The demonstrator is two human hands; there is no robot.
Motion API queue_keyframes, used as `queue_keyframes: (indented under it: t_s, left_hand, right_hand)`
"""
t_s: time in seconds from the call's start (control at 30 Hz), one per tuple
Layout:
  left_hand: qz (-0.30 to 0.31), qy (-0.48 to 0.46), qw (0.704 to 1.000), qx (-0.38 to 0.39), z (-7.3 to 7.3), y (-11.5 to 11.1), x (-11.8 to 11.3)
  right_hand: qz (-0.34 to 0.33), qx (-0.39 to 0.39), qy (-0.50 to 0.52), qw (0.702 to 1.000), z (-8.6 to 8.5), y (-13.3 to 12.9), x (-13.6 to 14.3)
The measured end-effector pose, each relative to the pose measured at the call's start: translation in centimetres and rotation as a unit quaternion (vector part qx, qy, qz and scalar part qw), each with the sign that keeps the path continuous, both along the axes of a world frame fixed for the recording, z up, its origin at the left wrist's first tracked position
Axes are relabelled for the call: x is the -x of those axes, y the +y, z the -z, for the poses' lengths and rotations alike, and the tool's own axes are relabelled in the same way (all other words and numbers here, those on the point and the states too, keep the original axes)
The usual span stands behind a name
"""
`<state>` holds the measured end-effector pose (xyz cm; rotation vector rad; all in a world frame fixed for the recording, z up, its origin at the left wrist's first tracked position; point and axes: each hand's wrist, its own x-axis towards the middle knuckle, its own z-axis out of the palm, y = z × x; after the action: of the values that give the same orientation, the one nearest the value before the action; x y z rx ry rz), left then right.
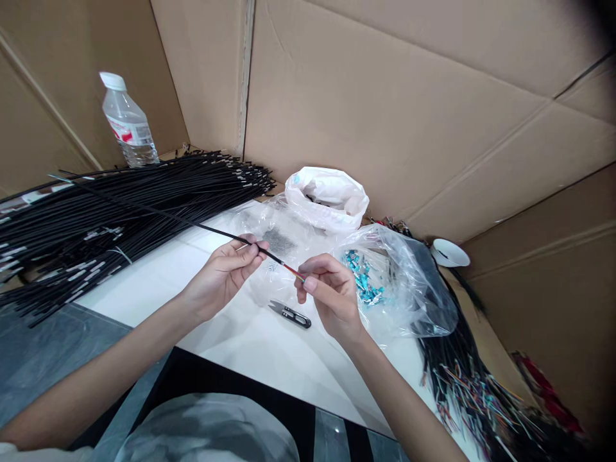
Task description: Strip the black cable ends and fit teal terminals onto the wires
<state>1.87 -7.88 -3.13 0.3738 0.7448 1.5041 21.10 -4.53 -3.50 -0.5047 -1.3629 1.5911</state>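
Note:
My left hand (234,264) pinches a long black cable (192,222) close to its right end. The cable runs up and left over a large pile of similar cables. From its near end come thin red and yellow wires (292,271), and my right hand (330,289) holds their tips between thumb and fingers. Just below the wires, a pair of black thread snips (290,314) lies on the white table (250,350). To the right of my right hand, small blue pieces (363,279) lie in a clear plastic bag (418,282).
The black cable pile (144,199) covers the left side, with a water bottle (129,125) behind it. A white bag (327,199) stands at the back, a white bowl (450,253) at the right. Wire-ended cables (462,372) hang at the right edge. Cardboard walls (385,109) surround the table.

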Motion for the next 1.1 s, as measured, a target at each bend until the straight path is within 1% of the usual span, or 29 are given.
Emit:
queue_keyframes:
  t_s: [0.2,0.4,0.53,0.67,0.77,0.87,0.97,1.1]
  left_hand:
    - [-0.007,-0.002,1.0,-0.003,-0.1,-0.2,0.0]
    - [-0.003,-0.02,1.0,0.007,-0.2,-0.3,-0.1]
    - [-0.001,-0.018,1.0,0.008,0.0,-0.4,-0.2]
    - [-0.002,0.006,1.0,-0.013,0.8,-0.4,-0.3]
    - [-0.017,0.052,0.998,-0.043,1.5,-0.4,-0.3]
    - [-0.04,0.101,0.99,-0.084,1.8,-0.5,-0.3]
    - [-0.061,0.135,0.983,-0.112,1.9,-0.7,-0.4]
    - [-0.088,0.184,0.969,-0.138,1.9,-0.9,-0.4]
  right_hand:
    - [0.029,-0.022,-0.029,0.999,0.1,-0.1,0.0]
    - [0.084,-0.052,-0.045,0.994,0.1,-0.3,0.5]
    - [0.135,-0.112,-0.077,0.981,0.0,0.2,0.4]
    - [0.178,-0.177,-0.1,0.963,-0.9,0.8,0.1]
    - [0.173,-0.201,-0.111,0.958,-1.9,1.1,-0.1]
    - [0.14,-0.199,-0.118,0.963,-2.5,1.1,-0.1]
    - [0.115,-0.17,-0.117,0.972,-2.4,1.0,-0.1]
    - [0.108,-0.135,-0.11,0.979,-2.2,0.7,-0.2]
